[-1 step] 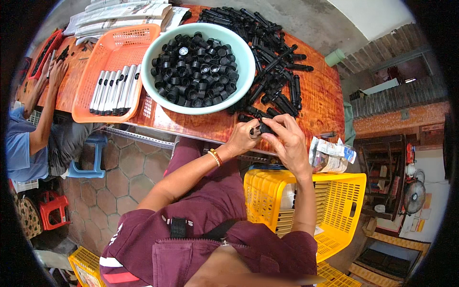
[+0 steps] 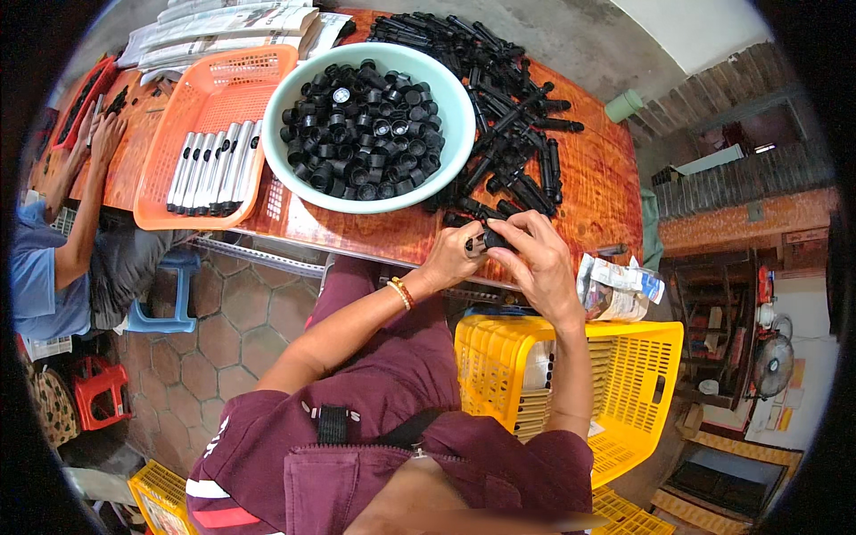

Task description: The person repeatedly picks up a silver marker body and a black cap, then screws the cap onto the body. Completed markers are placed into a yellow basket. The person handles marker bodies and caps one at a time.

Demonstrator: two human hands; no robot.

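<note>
Gripping a black part [image 2: 497, 237] at the table's [image 2: 599, 192] near edge, likely steadied in the closed left hand [image 2: 453, 256], pinched in the right hand [image 2: 539, 267] for control; near basin [image 2: 461, 116] and far rods [image 2: 517, 114], probably for easy reach.

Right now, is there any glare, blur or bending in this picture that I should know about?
Head view: corners blacked out, and the wooden table's edges bow; head view: bright highlights along the silver tubes; head view: a smeared, blurry brown patch at the bottom edge; head view: the black piece between the left hand and right hand is too dark for fine detail.
</note>
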